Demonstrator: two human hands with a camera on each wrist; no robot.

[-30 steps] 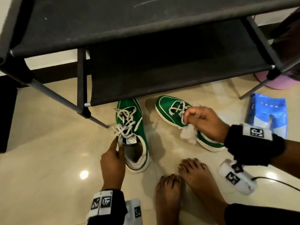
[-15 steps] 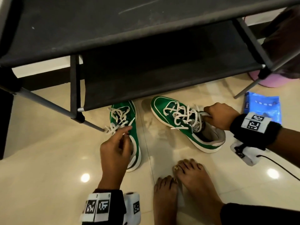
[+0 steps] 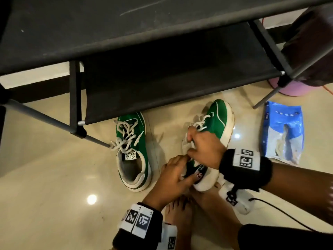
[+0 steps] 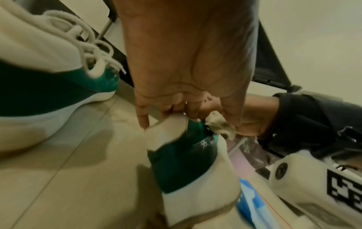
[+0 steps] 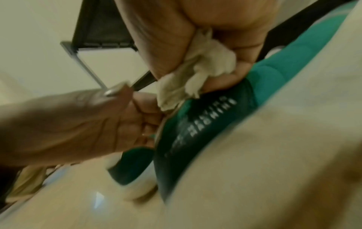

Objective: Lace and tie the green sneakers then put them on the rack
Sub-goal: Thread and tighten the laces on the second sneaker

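- The right sneaker [image 3: 219,120] sat on the floor at about 5 o'clock from the rack [image 3: 162,74], toe tipped up toward 1 o'clock and heel toward 7, long axis running that way.
- Left hand [image 3: 173,179] gripped the heel collar; right hand [image 3: 203,148] pinched a crumpled white wad [image 5: 197,72] at the opening.
- Honestly, I'd pin the heel steady and clear that wad before snugging the laces [image 3: 201,121].
- The other sneaker [image 3: 132,150] lay at 9 o'clock, toe to 12, laces loose.
- A blue packet [image 3: 282,134] lay at 3 o'clock.
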